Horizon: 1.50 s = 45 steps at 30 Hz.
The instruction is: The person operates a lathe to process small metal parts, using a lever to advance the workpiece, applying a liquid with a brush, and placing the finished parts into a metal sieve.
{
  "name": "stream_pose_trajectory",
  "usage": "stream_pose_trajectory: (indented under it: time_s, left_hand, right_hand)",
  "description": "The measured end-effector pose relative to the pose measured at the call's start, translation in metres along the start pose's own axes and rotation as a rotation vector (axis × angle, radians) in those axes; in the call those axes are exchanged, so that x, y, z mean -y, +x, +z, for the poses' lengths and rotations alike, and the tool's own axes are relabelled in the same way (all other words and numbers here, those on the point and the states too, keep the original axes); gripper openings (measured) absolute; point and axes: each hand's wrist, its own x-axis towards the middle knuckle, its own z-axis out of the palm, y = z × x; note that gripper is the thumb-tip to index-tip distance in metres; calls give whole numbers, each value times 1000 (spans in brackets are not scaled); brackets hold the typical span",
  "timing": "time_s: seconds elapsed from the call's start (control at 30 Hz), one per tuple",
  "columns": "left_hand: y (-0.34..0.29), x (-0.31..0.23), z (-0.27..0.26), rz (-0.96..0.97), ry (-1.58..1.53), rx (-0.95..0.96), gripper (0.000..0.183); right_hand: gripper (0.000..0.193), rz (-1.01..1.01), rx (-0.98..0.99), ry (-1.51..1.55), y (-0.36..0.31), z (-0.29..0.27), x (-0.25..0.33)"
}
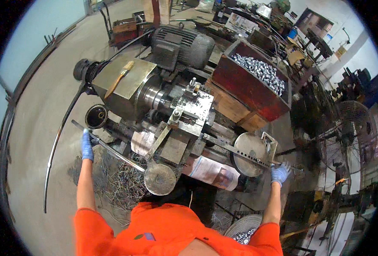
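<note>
A small lathe (191, 106) stands in front of me, its spindle (154, 96) pointing at a metal tool block (197, 104). At its left, my left hand (87, 146), in a blue glove, is closed round a long metal lever (120, 156) running to a round disc (160, 179). My right hand (280, 173), also gloved in blue, grips the outer end of a perforated bar (238, 151) that reaches right from the tool block. Beside that bar sits a larger round plate (251, 153). The fingers of both hands are partly hidden.
A red bin (248, 87) full of small metal parts (261, 70) stands behind the lathe, near a motor (182, 45). A brush (120, 79) lies on the headstock. Metal shavings (127, 181) are heaped below, and a basket of parts (244, 234) is by my right arm. A fan (351, 123) stands right.
</note>
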Motion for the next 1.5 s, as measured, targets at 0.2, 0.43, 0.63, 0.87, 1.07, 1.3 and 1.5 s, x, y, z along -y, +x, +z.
stream_pose_trajectory:
  time_s: [0.2,0.43,0.63,0.87,1.07,1.3,1.5]
  left_hand:
    - [30,103,-49,302,1435,66,30]
    - [-14,60,18,489,1851,507,38]
    - [-26,148,10,369,1939,324,31]
    - [-17,90,-1,337,1825,537,30]
    - [-27,9,-25,200,1613,462,35]
    - [-27,-185,-100,764,1088,-47,32]
    - [-68,-148,-122,343,1638,-348,52]
  right_hand:
    - [61,-49,-143,210,-100,44,-27]
    - [45,145,189,583,-185,45,-32]
    - [41,102,150,608,-190,51,-35]
    - [27,-278,-260,709,-131,-65,11]
    - [25,-739,-196,995,-113,-204,156]
    - [39,-1251,-275,732,-135,-278,337]
    - [50,-1261,60,335,-133,-275,398]
